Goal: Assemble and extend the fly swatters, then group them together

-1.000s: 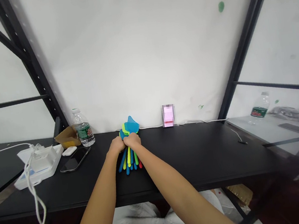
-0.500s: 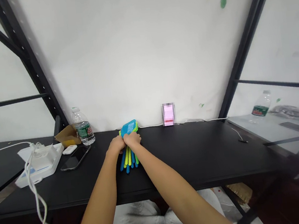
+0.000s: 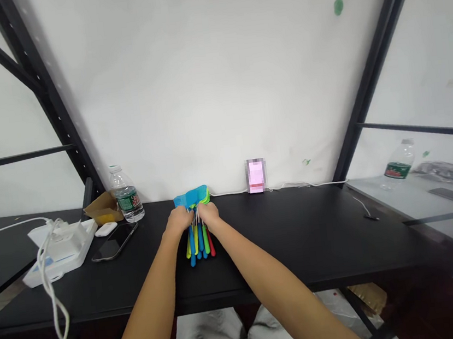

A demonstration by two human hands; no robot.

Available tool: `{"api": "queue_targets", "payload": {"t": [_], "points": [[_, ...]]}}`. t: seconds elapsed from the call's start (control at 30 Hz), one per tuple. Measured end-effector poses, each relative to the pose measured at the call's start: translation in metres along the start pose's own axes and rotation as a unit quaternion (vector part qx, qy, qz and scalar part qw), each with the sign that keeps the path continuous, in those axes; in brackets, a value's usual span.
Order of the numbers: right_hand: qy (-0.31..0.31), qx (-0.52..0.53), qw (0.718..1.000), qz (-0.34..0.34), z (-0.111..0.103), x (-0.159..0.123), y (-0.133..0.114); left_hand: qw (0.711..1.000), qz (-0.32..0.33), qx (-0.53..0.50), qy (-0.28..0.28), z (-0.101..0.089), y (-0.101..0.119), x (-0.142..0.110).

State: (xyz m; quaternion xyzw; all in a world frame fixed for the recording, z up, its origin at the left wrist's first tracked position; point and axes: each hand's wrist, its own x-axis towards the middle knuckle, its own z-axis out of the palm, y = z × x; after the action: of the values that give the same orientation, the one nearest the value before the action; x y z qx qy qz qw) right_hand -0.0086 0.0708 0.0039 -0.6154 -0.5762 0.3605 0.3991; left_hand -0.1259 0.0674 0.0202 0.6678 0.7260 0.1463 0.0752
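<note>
A bundle of fly swatters point(image 3: 191, 197) lies over the black table, blue and lime-green mesh heads toward the wall. Thin metal stems lead to handles point(image 3: 201, 243) in blue, yellow, green and red, which point back at me. My left hand point(image 3: 178, 219) is closed round the left side of the bundle just below the heads. On the opposite side my right hand point(image 3: 208, 214) grips it at the same height, fingers curled and mostly hidden. A small gap between the hands shows the stems.
To the left stand a water bottle point(image 3: 126, 195), an open cardboard box point(image 3: 103, 207), a white case point(image 3: 106, 229), a dark phone point(image 3: 115, 242) and a power strip point(image 3: 65, 247) with cables. A lit, blurred phone point(image 3: 256, 176) leans against the wall. Another bottle point(image 3: 399, 162) is far right.
My hands have moved apart slightly, the right one to the right. The heads have spread leftward, and a red handle now shows on the right of the bundle.
</note>
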Motion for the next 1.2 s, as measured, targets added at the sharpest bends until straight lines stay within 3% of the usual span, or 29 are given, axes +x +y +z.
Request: {"api": "queue_targets", "payload": {"t": [0.17,0.3,0.4,0.5,0.6,0.7,0.9,1.07,1.2], "points": [[0.042,0.026,0.999,-0.023,-0.027,0.001,0.024,0.998,0.006,-0.031,0.061,-0.007,0.005,-0.006],[0.035,0.031,0.992,-0.118,-0.065,-0.007,0.054,0.985,0.065,-0.121,0.109,-0.012,0.023,-0.019],[0.022,0.042,0.979,-0.198,-0.1,-0.02,0.076,0.959,0.13,-0.248,0.055,-0.01,0.043,-0.033],[0.024,0.084,0.977,-0.194,-0.136,-0.029,0.09,0.929,0.185,-0.319,-0.021,-0.004,0.064,-0.048],[0.039,0.139,0.974,-0.176,-0.167,-0.028,0.095,0.922,0.23,-0.309,-0.044,0.005,0.084,-0.06],[0.063,0.203,0.962,-0.169,-0.189,-0.021,0.094,0.921,0.29,-0.26,-0.027,0.015,0.102,-0.068],[0.121,0.167,0.964,-0.167,-0.207,-0.012,0.1,0.92,0.352,-0.172,-0.018,0.028,0.135,-0.074],[0.102,0.261,0.954,-0.107,-0.21,-0.003,0.107,0.938,0.315,-0.145,-0.016,0.04,0.16,-0.069],[0.077,0.351,0.932,-0.045,-0.216,0.004,0.11,0.944,0.273,-0.186,-0.023,0.055,0.169,-0.068]]}}
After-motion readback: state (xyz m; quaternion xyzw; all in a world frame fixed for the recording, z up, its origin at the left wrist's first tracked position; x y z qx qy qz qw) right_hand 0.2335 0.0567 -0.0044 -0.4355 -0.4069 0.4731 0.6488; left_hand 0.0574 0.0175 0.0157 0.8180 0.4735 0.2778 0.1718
